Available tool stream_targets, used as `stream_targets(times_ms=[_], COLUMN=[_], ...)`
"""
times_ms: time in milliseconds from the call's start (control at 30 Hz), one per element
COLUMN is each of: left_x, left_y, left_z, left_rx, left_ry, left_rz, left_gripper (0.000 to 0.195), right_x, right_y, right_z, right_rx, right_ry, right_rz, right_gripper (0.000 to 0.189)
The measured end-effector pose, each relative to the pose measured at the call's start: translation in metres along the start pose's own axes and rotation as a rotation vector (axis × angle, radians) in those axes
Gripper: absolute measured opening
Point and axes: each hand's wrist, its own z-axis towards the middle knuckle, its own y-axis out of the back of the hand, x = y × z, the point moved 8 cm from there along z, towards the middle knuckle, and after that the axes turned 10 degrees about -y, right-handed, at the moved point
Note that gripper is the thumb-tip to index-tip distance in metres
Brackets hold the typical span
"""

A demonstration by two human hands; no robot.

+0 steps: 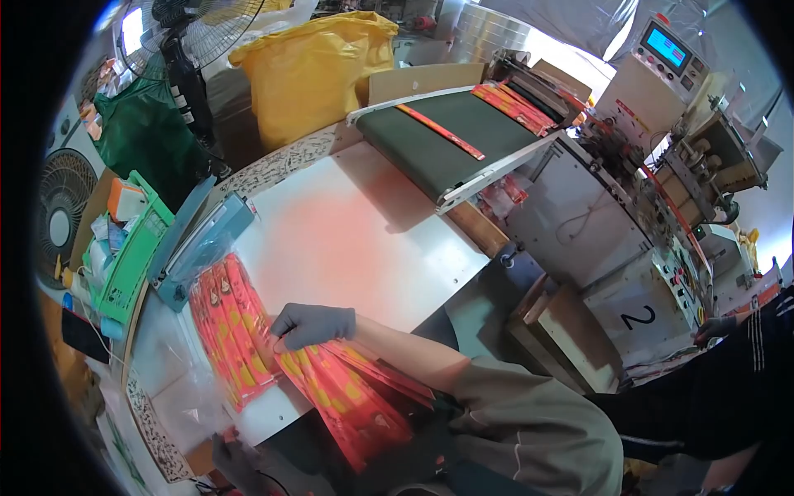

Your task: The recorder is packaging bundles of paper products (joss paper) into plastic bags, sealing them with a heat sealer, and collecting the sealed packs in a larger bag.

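My right hand (315, 325), in a grey glove with bare fingertips, grips one end of a fanned bundle of red and yellow printed strips (347, 397). The bundle hangs over the front edge of the white worktable (384, 266). Just left of this hand, a clear plastic pack of similar strips (229, 328) lies on the table. Low in the picture, my gloved left hand (236, 462) is blurred and partly cut off. Its fingertips meet the lower edge of a clear plastic bag (192, 397); whether they pinch it is unclear.
A green conveyor belt (409, 133) carries one strip and a row of strips. A blue-grey sealer-like device (201, 248) and a green basket (133, 248) stand left. Behind are a yellow sack (310, 80) and a fan (180, 37). At right, another person's gloved hand (713, 330) nears machine controls (676, 279).
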Motion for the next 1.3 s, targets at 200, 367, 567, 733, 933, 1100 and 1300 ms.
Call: stream_targets(times_ms=[200, 367, 567, 733, 933, 1100, 1300], left_x=[-0.025, -0.114, -0.106, -0.063, -0.175, -0.144, -0.129], left_y=[0.009, -0.093, -0.117, -0.104, -0.128, -0.141, -0.124], left_z=[0.029, 0.066, 0.043, 0.054, 0.028, 0.014, -0.074], left_rx=[-0.005, 0.109, 0.267, -0.115, 0.041, 0.066, 0.204], left_ry=[-0.052, -0.358, 0.155, 0.441, -0.673, -0.714, -0.720], left_rz=[-0.702, -0.256, -0.756, -1.748, -0.110, -0.061, -0.177], left_gripper=[0.025, 0.008, 0.011, 0.009, 0.013, 0.016, 0.023], right_x=[-0.003, -0.008, -0.012, -0.003, 0.020, -0.057, -0.087], right_y=[-0.008, -0.008, -0.005, 0.001, -0.010, 0.013, -0.052], right_z=[0.012, 0.014, 0.014, 0.003, -0.004, -0.007, -0.125], right_rx=[0.046, 0.017, 0.097, 0.021, 0.106, -0.147, -0.324], right_ry=[0.057, 0.107, -0.008, -0.027, 0.112, 0.172, 0.109], right_rz=[-0.035, 0.040, 0.034, 0.134, 0.240, 0.397, -0.050], right_gripper=[0.022, 0.026, 0.010, 0.012, 0.058, 0.081, 0.048])
